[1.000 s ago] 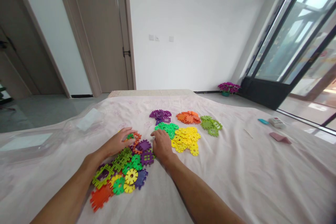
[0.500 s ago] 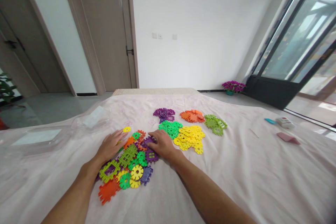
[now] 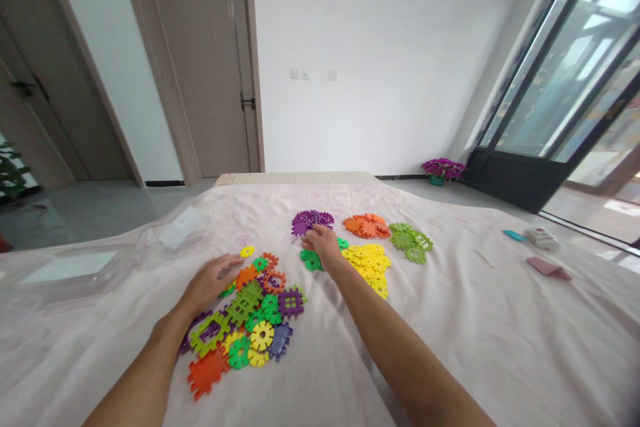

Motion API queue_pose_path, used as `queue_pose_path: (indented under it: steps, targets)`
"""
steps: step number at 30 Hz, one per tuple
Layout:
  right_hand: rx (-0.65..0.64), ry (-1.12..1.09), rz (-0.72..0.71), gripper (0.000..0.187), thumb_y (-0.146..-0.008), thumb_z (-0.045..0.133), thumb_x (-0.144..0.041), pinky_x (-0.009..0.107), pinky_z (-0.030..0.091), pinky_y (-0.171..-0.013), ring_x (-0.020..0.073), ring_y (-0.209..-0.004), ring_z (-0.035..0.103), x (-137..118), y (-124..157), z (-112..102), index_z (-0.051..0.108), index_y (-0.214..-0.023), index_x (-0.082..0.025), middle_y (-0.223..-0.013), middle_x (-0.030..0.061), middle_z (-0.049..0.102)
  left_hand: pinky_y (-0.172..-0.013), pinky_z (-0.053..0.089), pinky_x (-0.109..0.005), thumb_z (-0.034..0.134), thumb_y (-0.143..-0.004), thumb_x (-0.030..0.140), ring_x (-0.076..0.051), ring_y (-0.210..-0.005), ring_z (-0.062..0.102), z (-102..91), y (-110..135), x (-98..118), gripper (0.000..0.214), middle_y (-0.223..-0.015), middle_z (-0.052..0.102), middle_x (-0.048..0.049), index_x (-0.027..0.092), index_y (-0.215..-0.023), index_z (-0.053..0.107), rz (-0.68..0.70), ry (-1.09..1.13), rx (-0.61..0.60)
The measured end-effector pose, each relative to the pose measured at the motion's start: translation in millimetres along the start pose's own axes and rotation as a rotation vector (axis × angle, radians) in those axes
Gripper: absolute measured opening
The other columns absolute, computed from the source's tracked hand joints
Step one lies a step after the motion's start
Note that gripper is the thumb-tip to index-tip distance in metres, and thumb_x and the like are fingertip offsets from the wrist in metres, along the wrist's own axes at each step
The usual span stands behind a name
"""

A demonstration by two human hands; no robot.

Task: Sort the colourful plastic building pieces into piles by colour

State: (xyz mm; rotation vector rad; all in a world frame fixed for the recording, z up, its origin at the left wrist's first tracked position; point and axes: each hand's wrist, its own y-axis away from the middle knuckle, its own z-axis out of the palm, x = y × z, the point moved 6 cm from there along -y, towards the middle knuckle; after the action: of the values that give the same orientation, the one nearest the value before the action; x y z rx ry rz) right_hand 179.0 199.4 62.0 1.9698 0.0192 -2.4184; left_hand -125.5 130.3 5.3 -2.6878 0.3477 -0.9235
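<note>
My right hand (image 3: 321,240) reaches over the green piece pile (image 3: 311,260), its fingers closed at the near edge of a purple square piece (image 3: 301,225). That piece lies against the purple pile (image 3: 320,217). My left hand (image 3: 213,279) rests open, fingers stretched, at the left edge of a mixed heap of plastic interlocking pieces. In this heap are an olive-green panel (image 3: 245,302), an orange square (image 3: 207,372), a purple window piece (image 3: 291,303) and several green and yellow notched discs. A loose yellow disc (image 3: 247,251) lies just beyond my left fingertips.
Sorted piles of yellow discs (image 3: 370,263), orange pieces (image 3: 367,226) and light green pieces (image 3: 410,241) lie right of my right hand. Clear plastic packaging (image 3: 75,273) is at left. A pink cloth (image 3: 547,267) and a small white box (image 3: 541,237) lie far right on the sheet (image 3: 450,327).
My right hand has moved from the mixed heap up and right to the purple pile, with a purple square piece. My left hand has stayed beside the heap.
</note>
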Motion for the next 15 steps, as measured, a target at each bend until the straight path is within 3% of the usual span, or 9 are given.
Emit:
queue_pose_path:
  steps: [5,9,12,15]
  targets:
    - [-0.085,0.154,0.048,0.03,-0.067,0.074,-0.022,0.02,0.046,-0.046,0.0106,-0.054,0.059,15.4,12.5,-7.4,0.064,-0.095,-0.017,-0.068,-0.0024,0.064,-0.117,0.038,-0.045,0.052,-0.09,0.058,-0.028,-0.132,0.055,2.1,0.9,-2.0,0.052,-0.137,0.065,-0.0086,0.023,-0.121,0.073,-0.007,0.006,-0.009]
    - [-0.414,0.423,0.026,0.03,-0.067,0.081,-0.035,0.02,0.042,-0.05,0.0093,-0.055,0.056,15.6,30.0,-2.4,0.072,-0.086,-0.015,-0.067,-0.0012,0.066,-0.117,0.037,-0.045,0.053,-0.09,0.059,-0.028,-0.133,0.055,1.1,0.8,0.6,0.052,-0.137,0.065,-0.0086,0.023,-0.12,0.074,-0.014,-0.006,-0.007]
    - [-0.721,0.644,0.056,0.038,-0.06,0.088,-0.035,0.019,0.042,-0.057,0.0099,-0.064,0.058,17.2,43.1,3.1,0.076,-0.091,-0.017,-0.074,-0.0021,0.068,-0.117,0.038,-0.045,0.053,-0.088,0.059,-0.028,-0.131,0.056,-0.4,0.5,3.7,0.052,-0.135,0.066,-0.0089,0.023,-0.118,0.075,-0.021,-0.014,-0.008]
    - [-0.872,0.87,-0.011,0.052,-0.052,0.092,-0.031,0.019,0.041,-0.062,0.0109,-0.073,0.058,19.9,51.0,5.4,0.076,-0.099,-0.02,-0.082,-0.0032,0.068,-0.116,0.038,-0.044,0.052,-0.089,0.059,-0.028,-0.131,0.056,-1.4,0.6,6.8,0.052,-0.135,0.067,-0.0091,0.022,-0.117,0.075,-0.014,-0.025,-0.014]
